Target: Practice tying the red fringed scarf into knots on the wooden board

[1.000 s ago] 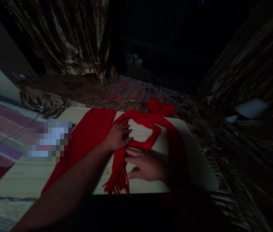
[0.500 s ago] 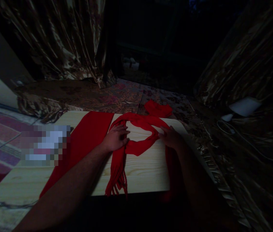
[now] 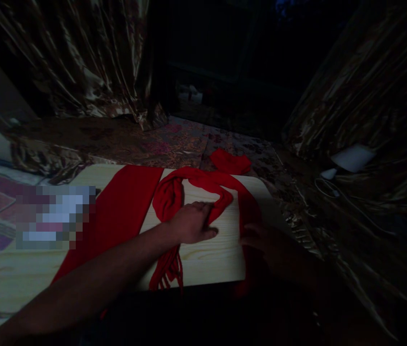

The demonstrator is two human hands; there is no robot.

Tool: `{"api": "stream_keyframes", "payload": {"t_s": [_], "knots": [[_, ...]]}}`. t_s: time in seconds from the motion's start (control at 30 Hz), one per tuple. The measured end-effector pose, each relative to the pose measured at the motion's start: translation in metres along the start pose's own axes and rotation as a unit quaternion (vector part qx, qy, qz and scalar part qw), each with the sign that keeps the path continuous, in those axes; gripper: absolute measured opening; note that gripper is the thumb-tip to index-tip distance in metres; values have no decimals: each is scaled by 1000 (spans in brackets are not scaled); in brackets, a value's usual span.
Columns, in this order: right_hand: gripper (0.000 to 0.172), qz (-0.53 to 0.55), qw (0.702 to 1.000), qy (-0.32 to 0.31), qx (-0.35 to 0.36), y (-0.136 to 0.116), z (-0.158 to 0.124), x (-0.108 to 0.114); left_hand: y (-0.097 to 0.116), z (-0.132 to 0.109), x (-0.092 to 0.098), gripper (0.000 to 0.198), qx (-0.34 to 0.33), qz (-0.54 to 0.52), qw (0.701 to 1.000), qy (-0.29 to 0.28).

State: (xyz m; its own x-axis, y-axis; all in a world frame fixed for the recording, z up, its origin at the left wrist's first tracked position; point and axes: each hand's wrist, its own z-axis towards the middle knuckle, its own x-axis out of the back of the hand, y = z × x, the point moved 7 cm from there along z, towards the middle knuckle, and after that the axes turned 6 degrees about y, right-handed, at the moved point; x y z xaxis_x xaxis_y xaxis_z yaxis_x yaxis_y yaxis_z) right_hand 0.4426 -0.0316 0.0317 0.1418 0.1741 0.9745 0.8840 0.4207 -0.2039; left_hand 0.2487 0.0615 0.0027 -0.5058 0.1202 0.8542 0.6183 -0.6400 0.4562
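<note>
A red fringed scarf (image 3: 169,197) lies looped on a pale wooden board (image 3: 210,262), its tassels hanging toward the near edge. My left hand (image 3: 192,223) rests over the lower part of the loop, thumb apart from the fingers; its palm and what is under it are hidden. In deep shadow, my right hand (image 3: 263,240) touches the scarf's strand along the right side, with its fingers spread. A wide flat band of red cloth (image 3: 117,204) crosses the board to the left of the loop.
A red cloth piece (image 3: 229,161) lies past the board's far edge on patterned fabric (image 3: 146,139). Blurred-out items (image 3: 57,216) sit at the left. Shiny curtains (image 3: 91,57) hang behind. A white object with a cord (image 3: 353,157) is at right.
My left hand has moved right and nearer, from the scarf's left strand to the loop's lower part. My right hand has come down along the right strand. The view has shifted slightly.
</note>
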Motion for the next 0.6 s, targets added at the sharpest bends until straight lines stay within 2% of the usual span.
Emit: {"api": "stream_keyframes", "payload": {"t_s": [0.07,0.17,0.27,0.33,0.37,0.4,0.5,0.53,0.6], "knots": [[58,-24,1000,2,-2,8,-5,-9,3,7,-11,83,4,29,1000,-5],[56,-42,999,1,13,9,0,-22,-3,17,-21,62,27,36,999,10],[33,-44,998,-6,46,2,18,-31,-19,25,-22,40,78,-54,995,42],[15,-29,998,6,55,-3,38,-34,-34,30,-20,25,130,-191,971,64],[11,-20,998,23,47,-4,50,-34,-41,31,-20,18,158,-282,944,66],[10,-13,998,46,32,-3,63,-34,-48,32,-21,14,183,-380,905,61],[17,22,994,107,-27,1,107,-35,-60,33,-19,17,221,-605,763,63],[19,38,991,123,-49,3,122,-36,-62,32,-17,19,225,-639,732,75],[19,70,983,145,-86,5,149,-38,-65,30,-14,22,223,-664,707,95]]}}
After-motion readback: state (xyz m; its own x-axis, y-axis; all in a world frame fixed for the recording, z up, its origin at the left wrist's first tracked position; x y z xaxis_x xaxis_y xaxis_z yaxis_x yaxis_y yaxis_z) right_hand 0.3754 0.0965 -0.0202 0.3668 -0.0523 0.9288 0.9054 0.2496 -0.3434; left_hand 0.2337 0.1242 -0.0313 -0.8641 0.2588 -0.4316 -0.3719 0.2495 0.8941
